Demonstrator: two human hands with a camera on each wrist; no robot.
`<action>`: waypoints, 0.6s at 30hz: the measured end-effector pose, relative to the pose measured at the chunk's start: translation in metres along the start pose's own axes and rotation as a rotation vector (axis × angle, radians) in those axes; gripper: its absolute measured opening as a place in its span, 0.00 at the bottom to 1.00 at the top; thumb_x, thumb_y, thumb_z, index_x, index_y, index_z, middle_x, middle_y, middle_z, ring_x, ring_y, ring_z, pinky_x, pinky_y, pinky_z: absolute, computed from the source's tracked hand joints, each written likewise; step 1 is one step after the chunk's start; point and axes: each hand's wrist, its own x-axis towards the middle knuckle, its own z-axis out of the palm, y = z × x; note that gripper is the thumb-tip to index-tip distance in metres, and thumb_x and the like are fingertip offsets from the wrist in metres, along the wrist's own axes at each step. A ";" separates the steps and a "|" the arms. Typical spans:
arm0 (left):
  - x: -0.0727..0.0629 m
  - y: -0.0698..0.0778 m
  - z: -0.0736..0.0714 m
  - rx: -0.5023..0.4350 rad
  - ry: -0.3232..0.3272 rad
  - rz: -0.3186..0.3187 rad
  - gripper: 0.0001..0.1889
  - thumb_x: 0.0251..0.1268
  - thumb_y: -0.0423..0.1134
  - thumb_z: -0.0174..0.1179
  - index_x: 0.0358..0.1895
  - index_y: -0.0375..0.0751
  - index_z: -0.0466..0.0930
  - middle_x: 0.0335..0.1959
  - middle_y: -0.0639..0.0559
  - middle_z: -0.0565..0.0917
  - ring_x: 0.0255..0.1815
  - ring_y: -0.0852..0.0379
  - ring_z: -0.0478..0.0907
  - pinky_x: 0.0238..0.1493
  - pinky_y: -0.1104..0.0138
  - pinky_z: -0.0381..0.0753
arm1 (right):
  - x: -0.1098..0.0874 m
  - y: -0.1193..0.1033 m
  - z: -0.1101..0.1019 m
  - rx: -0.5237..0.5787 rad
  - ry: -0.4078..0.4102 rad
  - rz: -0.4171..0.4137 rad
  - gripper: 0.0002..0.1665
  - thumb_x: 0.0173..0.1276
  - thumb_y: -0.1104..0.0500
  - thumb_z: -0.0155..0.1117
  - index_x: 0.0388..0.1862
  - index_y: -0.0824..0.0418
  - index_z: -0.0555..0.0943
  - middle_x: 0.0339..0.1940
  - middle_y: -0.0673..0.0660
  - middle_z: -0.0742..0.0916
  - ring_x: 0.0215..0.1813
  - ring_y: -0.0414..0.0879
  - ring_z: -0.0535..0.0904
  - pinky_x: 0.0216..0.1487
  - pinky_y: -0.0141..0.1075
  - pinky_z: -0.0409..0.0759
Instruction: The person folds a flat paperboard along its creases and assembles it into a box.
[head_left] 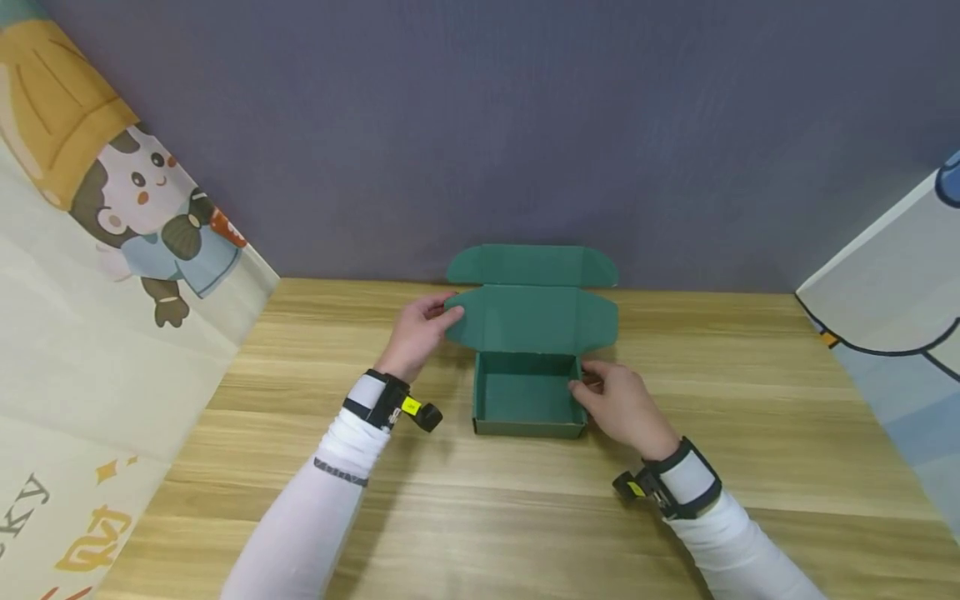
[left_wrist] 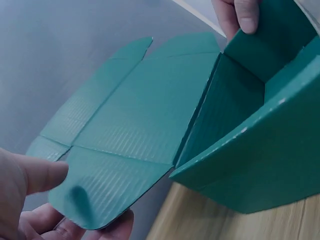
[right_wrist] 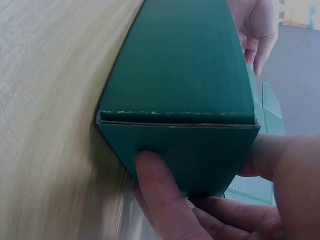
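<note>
An opened green cardboard box (head_left: 528,429) sits on the table, its inside bare and its lid (head_left: 531,317) raised at the back with side flaps and tuck flap spread out. My left hand (head_left: 420,333) holds the lid's left side flap (left_wrist: 115,180), thumb in front and fingers behind it. In the left wrist view the thumb's shadow falls on that flap. My right hand (head_left: 622,404) grips the box's right side wall (right_wrist: 190,155), with the thumb over the inner side and fingers against the outer face.
The wood-grain table (head_left: 480,533) runs up to a dark grey-blue backdrop (head_left: 525,125) close behind the lid. Cloths printed with cartoons hang at the left (head_left: 112,350) and the right (head_left: 885,317). A small red bit shows behind the left hand's fingertips.
</note>
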 end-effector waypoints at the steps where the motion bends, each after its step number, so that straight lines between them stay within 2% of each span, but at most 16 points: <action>1: 0.001 -0.001 0.001 -0.015 -0.003 -0.009 0.22 0.67 0.44 0.61 0.62 0.41 0.74 0.50 0.47 0.77 0.47 0.56 0.74 0.45 0.64 0.77 | 0.000 0.000 0.000 0.003 0.000 0.002 0.31 0.72 0.51 0.55 0.67 0.68 0.69 0.49 0.62 0.84 0.35 0.42 0.82 0.34 0.34 0.80; 4: 0.003 -0.004 0.003 -0.055 0.001 -0.026 0.19 0.67 0.42 0.61 0.58 0.39 0.77 0.43 0.47 0.78 0.40 0.57 0.75 0.42 0.65 0.78 | 0.000 0.001 0.001 0.019 -0.003 0.005 0.30 0.72 0.51 0.56 0.67 0.68 0.69 0.49 0.62 0.84 0.33 0.41 0.82 0.33 0.33 0.80; 8: 0.005 -0.006 0.005 -0.106 0.005 -0.036 0.15 0.67 0.39 0.61 0.53 0.38 0.79 0.38 0.49 0.80 0.37 0.59 0.77 0.45 0.60 0.79 | 0.001 0.002 0.001 0.026 0.001 0.004 0.30 0.72 0.51 0.56 0.66 0.68 0.70 0.49 0.62 0.84 0.34 0.41 0.82 0.32 0.33 0.80; 15: 0.005 -0.006 0.005 -0.154 0.000 -0.062 0.14 0.67 0.38 0.61 0.52 0.37 0.79 0.38 0.49 0.81 0.36 0.59 0.79 0.48 0.58 0.80 | 0.001 0.004 -0.008 0.068 0.037 0.006 0.33 0.71 0.45 0.58 0.64 0.67 0.72 0.51 0.64 0.84 0.43 0.50 0.86 0.37 0.36 0.83; 18: 0.004 -0.007 0.005 -0.156 -0.007 -0.063 0.14 0.67 0.38 0.61 0.52 0.37 0.79 0.39 0.49 0.81 0.36 0.59 0.79 0.50 0.55 0.80 | 0.002 0.007 -0.019 0.100 0.066 0.036 0.37 0.69 0.39 0.58 0.61 0.68 0.72 0.50 0.66 0.84 0.39 0.51 0.87 0.35 0.36 0.83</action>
